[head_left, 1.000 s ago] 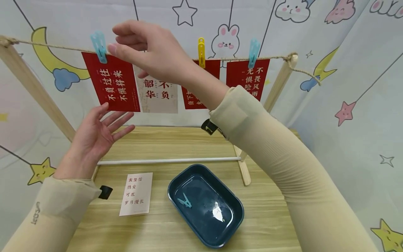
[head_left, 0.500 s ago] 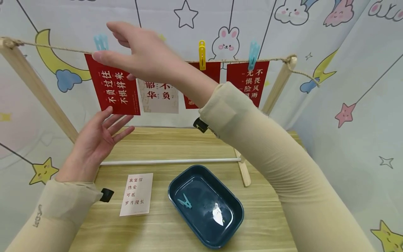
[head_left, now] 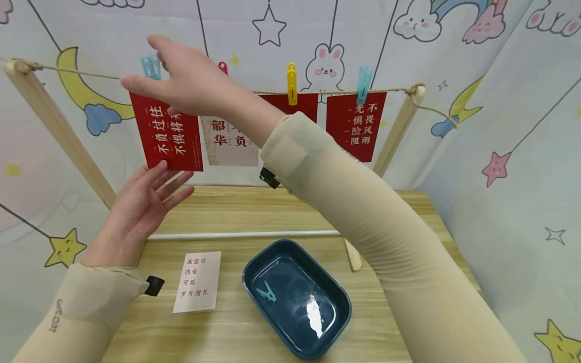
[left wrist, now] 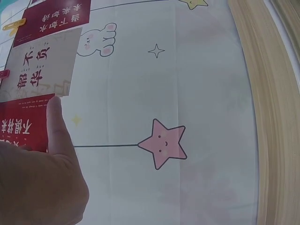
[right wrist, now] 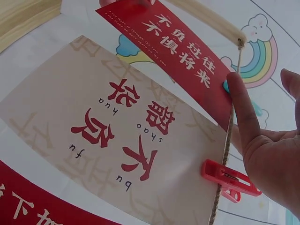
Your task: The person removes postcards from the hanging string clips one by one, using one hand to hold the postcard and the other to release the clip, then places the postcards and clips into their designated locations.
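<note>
Leftmost on the twine (head_left: 91,74) hangs a red card (head_left: 190,146) with white characters, held by a light blue clothespin (head_left: 149,64). My left hand (head_left: 140,204) touches the card's bottom edge, thumb tip at its lower left corner and the other fingers spread out straight below. Across the card's top reaches my right hand (head_left: 195,80), thumb and fingers apart and holding nothing. In the right wrist view, a fingertip of it covers part of the blue clothespin (right wrist: 227,87). Beside that card hangs a beige card (right wrist: 51,93) under a red clothespin (right wrist: 229,178).
Further right hang two more red cards (head_left: 358,126) under a yellow clothespin (head_left: 292,83) and a blue one. On the wooden table lie a pale card (head_left: 197,282) and a dark blue tray (head_left: 247,272) holding a blue clothespin (head_left: 267,292). Wooden posts (head_left: 59,131) carry the twine.
My right hand has shifted left along the twine, its thumb passing in front of the card's top edge. My left hand stays at the card's bottom edge.
</note>
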Tool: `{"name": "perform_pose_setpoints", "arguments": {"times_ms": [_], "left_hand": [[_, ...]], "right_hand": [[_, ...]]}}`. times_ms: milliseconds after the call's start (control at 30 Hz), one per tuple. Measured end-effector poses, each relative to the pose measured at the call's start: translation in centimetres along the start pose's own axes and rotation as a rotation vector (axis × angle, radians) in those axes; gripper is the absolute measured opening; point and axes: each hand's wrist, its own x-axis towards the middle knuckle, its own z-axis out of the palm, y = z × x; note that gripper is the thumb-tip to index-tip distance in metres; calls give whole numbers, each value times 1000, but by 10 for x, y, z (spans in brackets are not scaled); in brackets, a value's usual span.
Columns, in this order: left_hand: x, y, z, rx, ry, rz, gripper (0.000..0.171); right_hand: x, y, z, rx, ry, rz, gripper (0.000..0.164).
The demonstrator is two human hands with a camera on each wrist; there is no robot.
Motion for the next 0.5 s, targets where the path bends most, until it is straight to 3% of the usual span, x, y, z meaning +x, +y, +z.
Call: {"name": "perform_pose_setpoints", "arguments": {"times_ms": [100,333,500], "left_hand": [[-2,-1,0,-6,8,3,54],[-3,0,0,8,13,14,53],[-3,-1,0,34,21,16,54]], "right_hand": [[4,0,2,37,11,10,79],[10,-1,6,241,4,-4,69],[12,0,5,209,35,-15,58]]}}
